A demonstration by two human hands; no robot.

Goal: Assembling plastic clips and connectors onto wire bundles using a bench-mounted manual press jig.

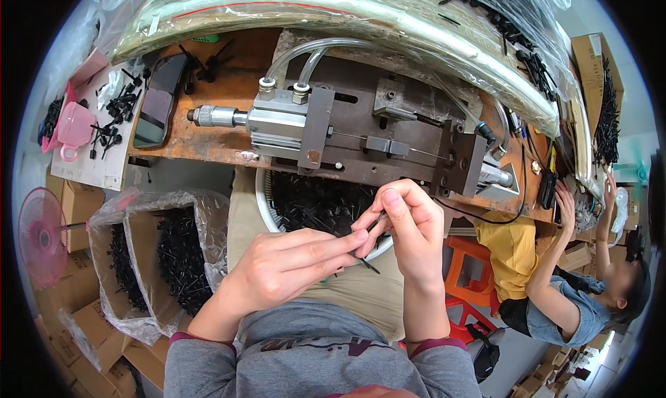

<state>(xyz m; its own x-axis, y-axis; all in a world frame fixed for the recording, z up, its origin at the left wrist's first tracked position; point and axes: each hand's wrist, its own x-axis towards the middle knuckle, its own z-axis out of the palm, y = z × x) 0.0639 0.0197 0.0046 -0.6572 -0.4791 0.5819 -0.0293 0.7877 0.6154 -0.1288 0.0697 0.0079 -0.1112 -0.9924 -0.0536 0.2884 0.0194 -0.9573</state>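
Observation:
Over my lap, both hands meet at the fingertips around thin black plastic pieces. Pinched between thumb and fingers of my right hand (411, 228) is a slim black stick-like part (377, 223). My left hand (295, 266) reaches in with its fingers pressed together, and a dark thin end (368, 265) sticks out below its fingertips; whether that belongs to the same part I cannot tell. Just beyond my hands, a round white-rimmed basket (261, 197) holds many small black parts (316, 200). Past it stands a metal bench fixture with a pneumatic cylinder (277, 127) and a small clamp block (387, 146).
A phone (158, 103), a pink cup (74, 127) and loose black parts (121, 103) lie at the left. Plastic-lined boxes of black parts (182, 259) and a pink fan (43, 235) stand lower left. Another person (569, 304) works at the right, near an orange stool (466, 270).

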